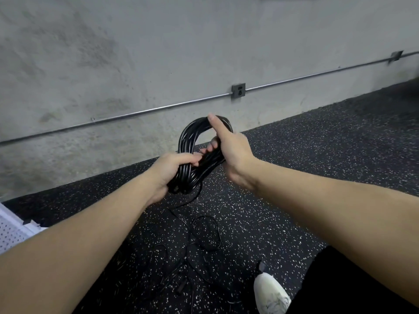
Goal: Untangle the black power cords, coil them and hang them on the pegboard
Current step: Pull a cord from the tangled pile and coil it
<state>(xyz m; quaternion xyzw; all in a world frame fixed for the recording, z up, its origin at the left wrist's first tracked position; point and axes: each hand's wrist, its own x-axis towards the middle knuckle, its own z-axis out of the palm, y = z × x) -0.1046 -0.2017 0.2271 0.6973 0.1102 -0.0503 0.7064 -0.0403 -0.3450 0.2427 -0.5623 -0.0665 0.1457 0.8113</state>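
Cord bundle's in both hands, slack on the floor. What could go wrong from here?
1. The tail hanging from the coil joins loose cord looped over itself on the floor; pulling it in may tighten a knot.
2. That cord lies near the white shoe, so a step could snag it.
3. The left hand and right hand grip only one end; the far loop may spring loose.

I see both forearms bare, no sleeves, watch or rings on the left hand [169, 171] or right hand [231, 152]. Below: black trousers [344, 284] and a white laced sneaker [269, 293].
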